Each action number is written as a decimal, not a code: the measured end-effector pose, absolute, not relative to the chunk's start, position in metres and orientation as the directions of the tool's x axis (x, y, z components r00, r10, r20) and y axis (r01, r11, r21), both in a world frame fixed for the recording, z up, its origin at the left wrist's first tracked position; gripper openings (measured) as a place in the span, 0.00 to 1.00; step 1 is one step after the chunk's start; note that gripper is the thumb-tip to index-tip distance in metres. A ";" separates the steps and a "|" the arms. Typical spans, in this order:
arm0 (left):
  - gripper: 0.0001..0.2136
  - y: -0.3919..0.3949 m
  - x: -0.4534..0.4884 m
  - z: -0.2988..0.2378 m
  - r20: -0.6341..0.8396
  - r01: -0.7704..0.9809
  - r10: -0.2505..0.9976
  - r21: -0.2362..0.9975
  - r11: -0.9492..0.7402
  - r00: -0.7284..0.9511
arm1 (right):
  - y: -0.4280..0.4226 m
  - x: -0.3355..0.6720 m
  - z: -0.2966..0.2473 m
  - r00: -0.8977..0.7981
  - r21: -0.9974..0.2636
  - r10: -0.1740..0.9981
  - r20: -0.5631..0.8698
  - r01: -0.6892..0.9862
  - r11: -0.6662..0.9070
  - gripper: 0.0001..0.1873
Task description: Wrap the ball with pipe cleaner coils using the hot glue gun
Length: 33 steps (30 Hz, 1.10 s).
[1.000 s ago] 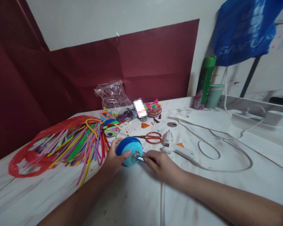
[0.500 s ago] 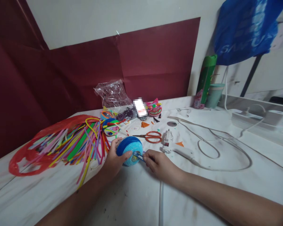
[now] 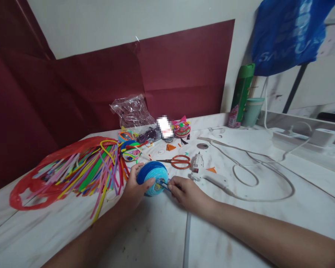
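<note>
My left hand [image 3: 134, 186] is wrapped round a blue ball [image 3: 152, 175] wound from dark and light blue strips, holding it on the white table [image 3: 145, 238]. My right hand [image 3: 185, 191] is closed in a pinch on a short blue strip end [image 3: 162, 183] that sticks out of the ball's near side. Both forearms reach in from the bottom edge.
A red plastic bag with several coloured pipe cleaners [image 3: 80, 173] lies left. Orange scissors [image 3: 177, 162], a white glue gun [image 3: 205, 173] with a looped cord [image 3: 257, 178], small decorated balls [image 3: 131, 152], a clear bag [image 3: 132, 111], a green spray can [image 3: 240, 95] and a cup [image 3: 251, 111] lie behind.
The ball and both hands have crept slightly left and away; the right hand's pinch stays on the strip end. The view has shifted a little.
</note>
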<state>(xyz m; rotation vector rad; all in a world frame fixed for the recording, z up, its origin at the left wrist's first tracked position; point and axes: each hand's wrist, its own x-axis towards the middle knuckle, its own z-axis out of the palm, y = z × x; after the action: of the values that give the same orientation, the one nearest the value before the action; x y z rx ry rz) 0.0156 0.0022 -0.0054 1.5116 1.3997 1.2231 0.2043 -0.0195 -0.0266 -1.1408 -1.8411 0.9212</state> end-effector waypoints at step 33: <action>0.31 -0.007 0.018 -0.003 -0.023 -0.162 0.982 0.985 0.054 0.187 | -0.014 0.211 -0.026 -0.346 -0.624 0.787 0.510 0.482 0.616 0.47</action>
<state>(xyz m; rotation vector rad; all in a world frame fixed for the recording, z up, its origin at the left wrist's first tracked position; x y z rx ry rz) 0.0181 -0.0074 -0.0035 1.1406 0.9708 1.1196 0.2113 -0.0143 -0.0257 -0.9991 -2.0105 0.4673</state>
